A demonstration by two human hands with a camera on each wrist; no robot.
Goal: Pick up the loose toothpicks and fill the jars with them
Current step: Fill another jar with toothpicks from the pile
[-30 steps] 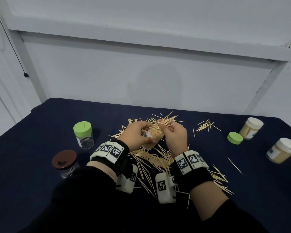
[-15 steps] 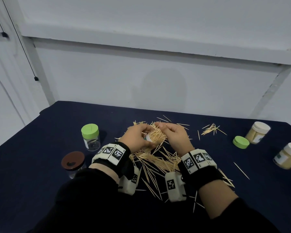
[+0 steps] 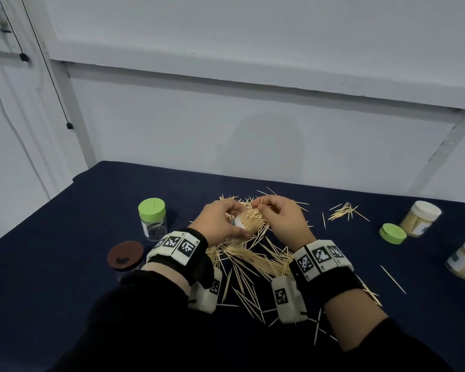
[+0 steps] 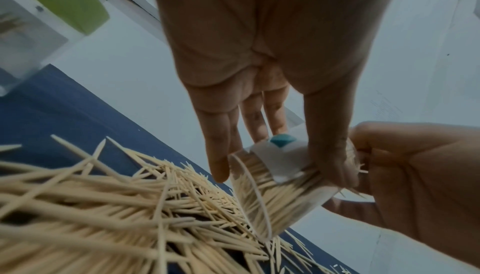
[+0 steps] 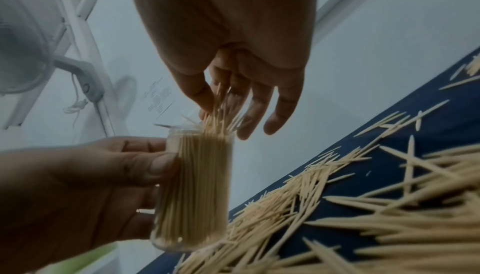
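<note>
Head view first, from the left of the dark blue table: I see a brown-lidded jar near the front edge and a green-lidded clear jar just behind it, both standing upright and closed. At centre, my left hand has its thumb and fingers wrapped round an open clear jar, tilted and packed tight with toothpicks; the left wrist view shows its white label under my thumb. My right hand meets the jar's mouth, thumb and fingertips pinching a small bunch of toothpicks whose lower ends sit among those already inside. Beneath both hands the loose toothpicks lie in a wide heap on the cloth. Further right lie a smaller scatter of picks, then a loose green lid, then two full white-lidded jars near the table's right edge.
</note>
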